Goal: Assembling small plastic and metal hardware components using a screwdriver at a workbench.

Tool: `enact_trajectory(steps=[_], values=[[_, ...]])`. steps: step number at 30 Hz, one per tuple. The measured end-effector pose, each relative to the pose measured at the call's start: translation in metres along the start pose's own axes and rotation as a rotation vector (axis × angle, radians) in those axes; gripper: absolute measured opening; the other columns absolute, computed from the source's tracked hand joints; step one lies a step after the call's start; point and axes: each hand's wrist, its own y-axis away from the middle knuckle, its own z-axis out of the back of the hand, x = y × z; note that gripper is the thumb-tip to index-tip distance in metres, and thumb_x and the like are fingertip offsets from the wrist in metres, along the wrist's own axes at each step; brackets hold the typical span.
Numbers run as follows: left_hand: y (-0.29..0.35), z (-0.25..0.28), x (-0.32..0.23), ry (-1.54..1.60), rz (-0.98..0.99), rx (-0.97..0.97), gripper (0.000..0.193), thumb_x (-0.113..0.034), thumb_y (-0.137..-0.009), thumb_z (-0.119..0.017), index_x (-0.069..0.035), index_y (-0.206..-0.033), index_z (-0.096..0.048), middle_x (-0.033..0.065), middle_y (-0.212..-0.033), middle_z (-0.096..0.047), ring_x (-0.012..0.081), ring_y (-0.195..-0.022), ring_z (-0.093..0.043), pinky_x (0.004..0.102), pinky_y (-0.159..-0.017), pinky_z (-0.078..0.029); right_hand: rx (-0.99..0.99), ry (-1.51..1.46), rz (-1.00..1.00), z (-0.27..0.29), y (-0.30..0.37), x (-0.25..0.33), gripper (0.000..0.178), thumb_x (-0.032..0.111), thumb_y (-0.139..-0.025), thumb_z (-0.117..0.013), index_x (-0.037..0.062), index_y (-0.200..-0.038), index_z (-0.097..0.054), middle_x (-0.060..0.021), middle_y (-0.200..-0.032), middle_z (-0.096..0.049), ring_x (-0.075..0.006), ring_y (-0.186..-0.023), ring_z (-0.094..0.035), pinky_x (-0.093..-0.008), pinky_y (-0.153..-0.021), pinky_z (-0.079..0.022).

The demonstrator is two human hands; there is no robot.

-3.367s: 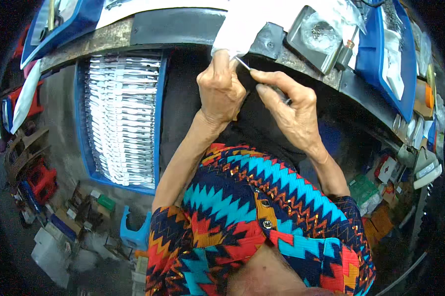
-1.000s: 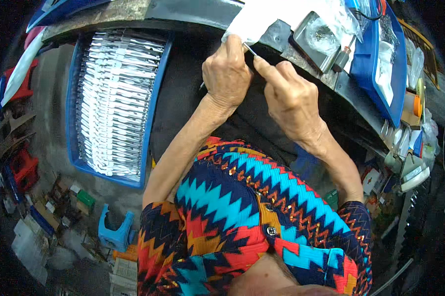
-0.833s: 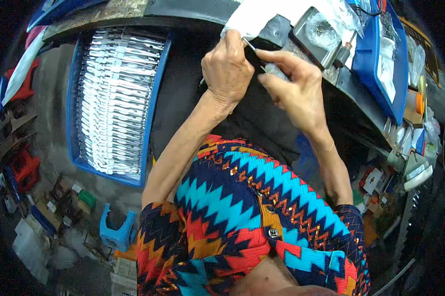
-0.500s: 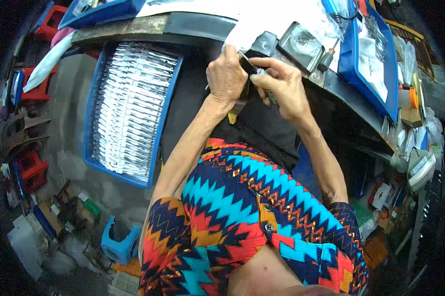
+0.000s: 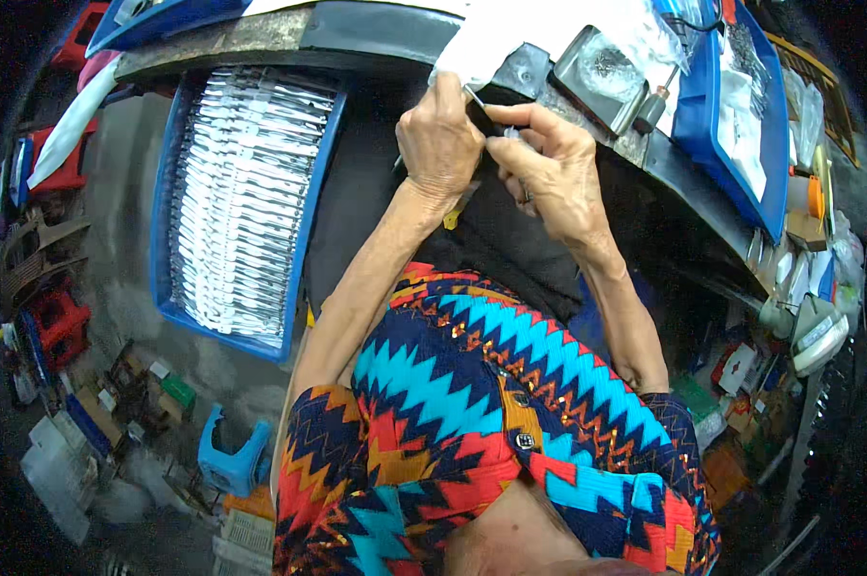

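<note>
My left hand (image 5: 440,139) is closed at the workbench edge, fingers wrapped round a slim metal piece (image 5: 476,97) whose narrow end shows beside the fingertips. Close against it, my right hand (image 5: 553,168) is closed too, thumb and forefinger meeting at the same spot. Something small and pale lies in its grip, too covered by the fingers to name. To the left of my forearm, a blue tray (image 5: 304,230) is packed with rows of long, shiny metal parts (image 5: 241,202).
On the bench (image 5: 376,36) are a dark metal tin (image 5: 595,82) with a clear bag, a screwdriver (image 5: 652,108) and white sheeting. A blue bin (image 5: 698,115) stands at the right edge. A blue plastic stool (image 5: 232,459) and red stools (image 5: 61,322) are on the floor.
The view has shifted slightly, so the blue tray sits a little further left. Both hands stay together at the bench edge, the fingers only slightly changed in position.
</note>
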Motion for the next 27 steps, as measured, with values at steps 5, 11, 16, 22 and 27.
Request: enact_trajectory(steps=[5, 11, 16, 22, 27], values=[[0.001, -0.007, 0.002, -0.023, -0.033, -0.016, 0.012, 0.001, -0.072, -0.055, -0.001, -0.078, -0.045, 0.0158, -0.065, -0.057, 0.0312, -0.056, -0.061, 0.0359, -0.047, -0.049, 0.018, -0.312, -0.099, 0.002, -0.005, -0.008, 0.03, 0.005, -0.078, -0.058, -0.0023, -0.107, -0.055, -0.0046, -0.06, -0.053, -0.0066, -0.043, -0.045, -0.0204, -0.033, -0.031], [0.0, -0.009, -0.004, -0.048, -0.027, -0.05, 0.01, -0.004, -0.074, -0.055, -0.001, -0.075, -0.045, 0.016, -0.063, -0.057, 0.0317, -0.055, -0.06, 0.0372, -0.047, -0.049, 0.29, -0.942, -0.365, 0.019, -0.012, -0.022, 0.031, 0.009, -0.083, -0.055, 0.0037, -0.112, -0.046, -0.0103, -0.071, -0.051, -0.0133, -0.047, -0.045, -0.0222, -0.033, -0.031], [0.003, 0.002, 0.001, -0.043, -0.023, 0.012, 0.007, -0.007, -0.078, -0.053, -0.001, -0.079, -0.049, 0.0187, -0.064, -0.058, 0.0337, -0.058, -0.061, 0.0407, -0.05, -0.047, 0.434, -1.041, -0.344, 0.024, -0.017, -0.024, 0.029, 0.011, -0.084, -0.053, 0.0016, -0.112, -0.049, -0.0109, -0.072, -0.052, -0.012, -0.049, -0.045, -0.02, -0.036, -0.033], [-0.008, 0.015, 0.007, 0.305, 0.053, 0.17, 0.01, -0.007, -0.082, -0.049, 0.0, -0.082, -0.056, 0.0123, -0.058, -0.057, 0.0203, -0.053, -0.058, 0.031, -0.048, -0.043, 0.274, -0.662, -0.062, 0.028, 0.002, -0.043, 0.037, 0.014, -0.082, -0.057, -0.002, -0.114, -0.049, -0.008, -0.07, -0.055, -0.0078, -0.05, -0.048, -0.0173, -0.036, -0.035], [-0.009, 0.025, 0.015, 0.816, 0.392, 0.477, 0.013, -0.008, -0.084, -0.051, 0.0, -0.094, -0.054, 0.0009, -0.063, -0.055, 0.0052, -0.052, -0.046, 0.0185, -0.046, -0.035, 0.275, -0.728, -0.072, 0.034, 0.005, -0.07, 0.033, 0.015, -0.083, -0.056, -0.0022, -0.111, -0.052, -0.0089, -0.071, -0.055, -0.0069, -0.05, -0.047, -0.0173, -0.037, -0.034]])
